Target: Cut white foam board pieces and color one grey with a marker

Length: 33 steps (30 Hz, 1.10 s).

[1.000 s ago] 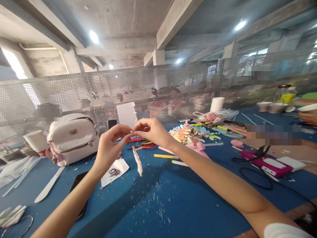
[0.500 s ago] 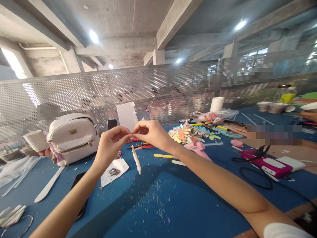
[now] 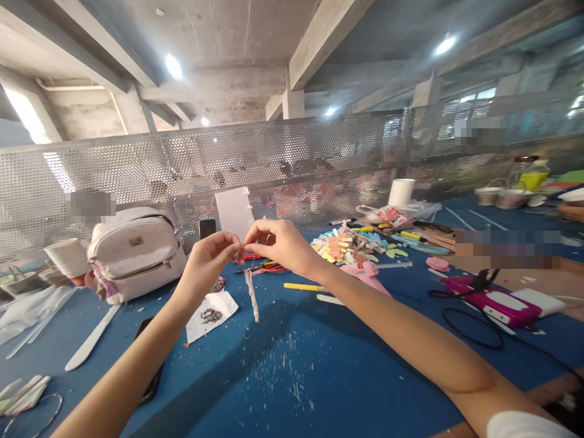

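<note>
Should the left hand (image 3: 212,254) or right hand (image 3: 283,246) slacken its narrow pinch, the pale strip (image 3: 252,298) seemingly hanging at their six o'clock could drop.

The left hand (image 3: 210,255) and right hand (image 3: 281,244) meet at the fingertips, each in a thumb-and-finger pinch. A pale strip (image 3: 252,298) hangs directly below both; its upper attachment is too small to discern. Left of the left hand: white backpack (image 3: 137,258). Below the left hand: white paper (image 3: 201,329) bearing small beads (image 3: 211,316). Right of the right hand: paper cutouts (image 3: 337,246). Below the right hand: yellow pen (image 3: 300,286).
</note>
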Available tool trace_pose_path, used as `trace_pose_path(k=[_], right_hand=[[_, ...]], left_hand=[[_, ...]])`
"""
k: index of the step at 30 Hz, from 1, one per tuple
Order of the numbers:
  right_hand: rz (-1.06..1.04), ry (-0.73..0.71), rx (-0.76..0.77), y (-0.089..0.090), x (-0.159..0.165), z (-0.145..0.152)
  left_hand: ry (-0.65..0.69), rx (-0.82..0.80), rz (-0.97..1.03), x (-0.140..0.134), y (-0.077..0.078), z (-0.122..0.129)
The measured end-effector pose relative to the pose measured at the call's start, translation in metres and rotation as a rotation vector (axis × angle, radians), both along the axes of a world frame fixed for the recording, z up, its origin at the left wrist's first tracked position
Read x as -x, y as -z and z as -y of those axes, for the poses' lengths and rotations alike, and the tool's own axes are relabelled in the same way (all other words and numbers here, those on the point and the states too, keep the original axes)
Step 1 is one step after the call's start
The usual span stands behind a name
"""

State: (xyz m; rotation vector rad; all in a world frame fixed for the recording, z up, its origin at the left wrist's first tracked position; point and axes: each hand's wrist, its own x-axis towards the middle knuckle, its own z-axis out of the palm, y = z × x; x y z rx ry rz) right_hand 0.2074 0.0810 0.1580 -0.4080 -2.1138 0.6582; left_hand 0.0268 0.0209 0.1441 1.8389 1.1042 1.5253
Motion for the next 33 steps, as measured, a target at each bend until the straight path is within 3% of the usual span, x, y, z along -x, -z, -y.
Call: trace_pose_path(k=[9,20,33], right_hand=[[-0.015,-0.042,0.049,0.001,0.001,-0.003],[-0.042,-0.085,0.133,0.002,0.001,-0.006],[-0.127,-0.243,0.449,0.013,0.012,-0.017]], left_hand=[[0.036,0.050,0.085,-0.002,0.001,-0.001],[-0.026,-0.047,0.013,-0.006,-0.001,0.004],[-0.134,-0.167,0.085,-0.009,0.008,0.003]])
